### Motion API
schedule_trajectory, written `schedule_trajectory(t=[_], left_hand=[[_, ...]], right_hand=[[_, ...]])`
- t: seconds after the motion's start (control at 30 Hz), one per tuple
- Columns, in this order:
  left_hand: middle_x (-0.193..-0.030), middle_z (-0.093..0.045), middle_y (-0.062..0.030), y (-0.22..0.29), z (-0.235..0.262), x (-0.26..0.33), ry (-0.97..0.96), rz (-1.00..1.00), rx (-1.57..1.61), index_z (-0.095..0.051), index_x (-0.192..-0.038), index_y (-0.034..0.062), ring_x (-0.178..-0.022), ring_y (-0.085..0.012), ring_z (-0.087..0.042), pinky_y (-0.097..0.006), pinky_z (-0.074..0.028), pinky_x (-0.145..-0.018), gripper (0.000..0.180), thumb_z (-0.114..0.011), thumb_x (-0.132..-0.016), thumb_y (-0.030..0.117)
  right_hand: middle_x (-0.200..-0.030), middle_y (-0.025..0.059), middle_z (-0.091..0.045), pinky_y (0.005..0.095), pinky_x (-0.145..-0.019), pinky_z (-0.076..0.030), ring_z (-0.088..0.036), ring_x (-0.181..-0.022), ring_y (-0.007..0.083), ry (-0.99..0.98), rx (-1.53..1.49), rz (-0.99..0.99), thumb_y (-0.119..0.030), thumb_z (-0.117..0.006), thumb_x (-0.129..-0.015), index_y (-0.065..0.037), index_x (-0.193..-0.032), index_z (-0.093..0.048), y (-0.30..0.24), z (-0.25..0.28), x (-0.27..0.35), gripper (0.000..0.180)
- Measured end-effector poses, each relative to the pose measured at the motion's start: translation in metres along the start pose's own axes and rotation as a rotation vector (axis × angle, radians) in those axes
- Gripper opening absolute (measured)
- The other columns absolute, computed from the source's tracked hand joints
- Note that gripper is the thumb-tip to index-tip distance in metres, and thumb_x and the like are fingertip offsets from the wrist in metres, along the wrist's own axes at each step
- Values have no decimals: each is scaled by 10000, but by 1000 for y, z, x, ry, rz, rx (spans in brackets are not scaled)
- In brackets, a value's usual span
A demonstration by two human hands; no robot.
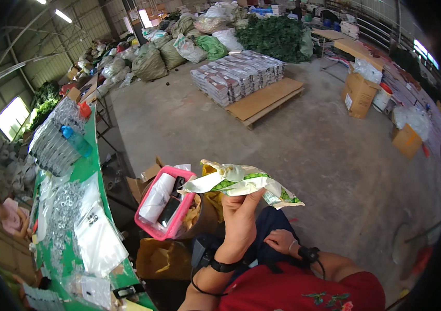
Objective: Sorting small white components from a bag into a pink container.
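Observation:
My left hand (241, 217) is raised in front of me and pinches a green and white plastic snack packet (254, 184). Its crumpled end points left, and green round shapes are printed on its side. Down on my dark trousers rests my right hand (281, 241), fingers loosely curled in, with nothing visible in them. Just left of the packet is a pink plastic basket (138, 215). Inside it lie a white roll (159, 194) and a black phone-like object (169, 210).
A green table (93, 168) on the left carries clear plastic parts, white bags (97, 239) and a blue bottle (77, 141). Ahead stands a pallet of stacked bundles (238, 75). Cardboard boxes (360, 96) stand at right, and filled sacks (150, 62) are heaped behind. A person (12, 215) sits far left.

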State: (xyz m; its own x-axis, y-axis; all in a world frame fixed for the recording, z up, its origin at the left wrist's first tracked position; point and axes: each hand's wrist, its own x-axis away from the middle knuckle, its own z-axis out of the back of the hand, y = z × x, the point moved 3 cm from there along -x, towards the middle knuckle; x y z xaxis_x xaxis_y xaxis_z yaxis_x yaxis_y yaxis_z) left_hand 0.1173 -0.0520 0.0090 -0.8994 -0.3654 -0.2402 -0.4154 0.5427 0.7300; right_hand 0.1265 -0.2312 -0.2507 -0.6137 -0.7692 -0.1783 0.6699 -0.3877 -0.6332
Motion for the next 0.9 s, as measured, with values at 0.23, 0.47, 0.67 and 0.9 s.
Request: schedule_trajectory(t=[0.23, 0.47, 0.67, 0.9], left_hand=[[-977, -711, -42, 4, -2, 3, 74, -48, -81, -699, -1029, -10, -866, -88, -635, -229, -487, -775, 147, -675, -885, -1], [-1009, -674, -82, 11, 18, 39, 114, -403, -759, -647, -981, -21, -896, -185, -651, -289, -503, -806, 139, -613, -847, -37], [-906, -578, -59, 66, -38, 28, -99, -394, -835, -704, -898, 27, -827, -175, -560, -293, -438, -765, 229, -649, -868, 247], [-884, -564, -46, 70, -39, 28, -101, -459, -857, -723, -851, 46, -833, -162, -541, -293, -400, -767, 325, -666, -856, 365]], right_hand=[[-771, 40, -617, 379, -697, -477, -611, -765, 251, -1, 26, 0, -218, -634, -870, -132, -868, -710, -3, 3, 0, 115], [-781, 37, -619, 384, -713, -484, -615, -790, 251, 1, 34, -14, -237, -630, -878, -124, -867, -703, -6, 3, -5, 136], [-783, 38, -617, 389, -710, -485, -616, -788, 252, 34, 23, -14, -240, -632, -884, -122, -863, -703, -3, -2, 0, 140], [-770, 44, -609, 398, -706, -483, -613, -778, 260, 109, 25, 63, -239, -633, -885, -119, -868, -702, 3, -7, 1, 139]])
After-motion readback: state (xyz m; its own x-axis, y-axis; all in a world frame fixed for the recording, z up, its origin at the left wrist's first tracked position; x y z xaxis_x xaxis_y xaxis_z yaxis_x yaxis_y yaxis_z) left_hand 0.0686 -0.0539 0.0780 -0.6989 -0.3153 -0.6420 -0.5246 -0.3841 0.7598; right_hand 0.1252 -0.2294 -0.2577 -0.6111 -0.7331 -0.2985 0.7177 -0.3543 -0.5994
